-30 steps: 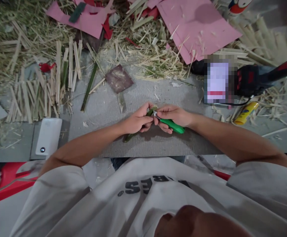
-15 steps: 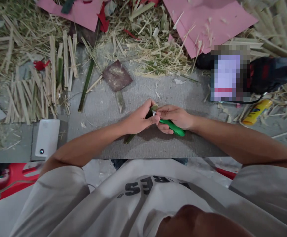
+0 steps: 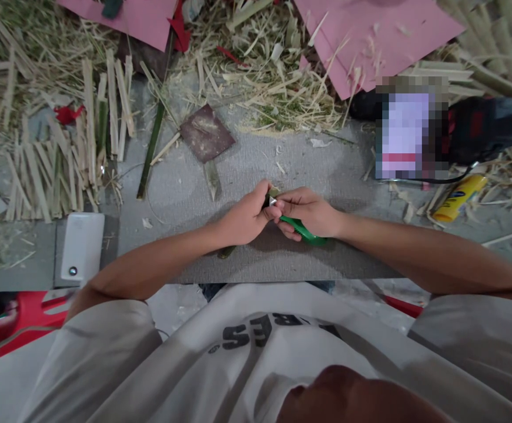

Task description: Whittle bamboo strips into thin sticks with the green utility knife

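Green cutter (image 3: 312, 234) in right hand (image 3: 313, 210), strip (image 3: 274, 192) in left (image 3: 247, 216).

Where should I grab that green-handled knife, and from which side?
Probably best by its green handle, coming from the person's right, where the right hand grips it. The handle slants back and to the right, away from the metal blade, which sits close to the left hand, so that end is best avoided.
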`<move>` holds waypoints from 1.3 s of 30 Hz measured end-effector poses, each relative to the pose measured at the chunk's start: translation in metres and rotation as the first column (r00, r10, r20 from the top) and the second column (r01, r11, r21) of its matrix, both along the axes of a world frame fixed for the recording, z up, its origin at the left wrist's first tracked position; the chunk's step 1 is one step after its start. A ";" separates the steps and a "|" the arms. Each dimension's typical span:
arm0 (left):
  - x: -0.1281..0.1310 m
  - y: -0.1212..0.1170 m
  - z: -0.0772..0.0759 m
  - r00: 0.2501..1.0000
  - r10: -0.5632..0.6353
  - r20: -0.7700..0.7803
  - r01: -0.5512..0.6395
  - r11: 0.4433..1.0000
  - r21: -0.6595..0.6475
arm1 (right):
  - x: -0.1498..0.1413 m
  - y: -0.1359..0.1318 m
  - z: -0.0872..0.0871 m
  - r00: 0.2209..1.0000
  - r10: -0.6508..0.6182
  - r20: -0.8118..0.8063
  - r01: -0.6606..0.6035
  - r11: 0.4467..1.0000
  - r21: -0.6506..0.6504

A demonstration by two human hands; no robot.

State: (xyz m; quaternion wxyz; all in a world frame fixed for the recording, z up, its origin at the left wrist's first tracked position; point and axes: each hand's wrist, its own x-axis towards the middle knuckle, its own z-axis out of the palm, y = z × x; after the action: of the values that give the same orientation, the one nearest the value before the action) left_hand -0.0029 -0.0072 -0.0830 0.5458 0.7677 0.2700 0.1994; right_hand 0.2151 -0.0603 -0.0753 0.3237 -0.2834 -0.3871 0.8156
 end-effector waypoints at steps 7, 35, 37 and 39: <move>0.002 -0.001 0.001 0.999 0.034 -0.002 -0.034 0.999 -0.010 | -0.003 -0.002 -0.001 0.993 -0.097 0.070 0.091 0.992 0.083; 0.001 -0.005 0.001 0.997 0.071 -0.011 -0.070 0.995 0.064 | 0.005 0.011 -0.004 0.993 0.109 -0.046 -0.112 0.991 -0.066; 0.001 -0.004 0.001 0.999 0.038 -0.003 -0.038 0.999 0.029 | 0.007 0.014 -0.005 0.991 0.116 -0.064 -0.121 0.990 -0.079; 0.001 -0.005 0.001 1.000 0.016 -0.009 -0.016 1.000 -0.003 | 0.008 0.015 -0.006 0.990 0.117 -0.078 -0.123 0.989 -0.077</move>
State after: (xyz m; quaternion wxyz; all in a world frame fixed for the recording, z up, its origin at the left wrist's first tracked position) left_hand -0.0014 -0.0121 -0.0817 0.5441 0.7656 0.2789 0.2002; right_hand 0.2229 -0.0453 -0.0809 0.2758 -0.2426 -0.3576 0.8586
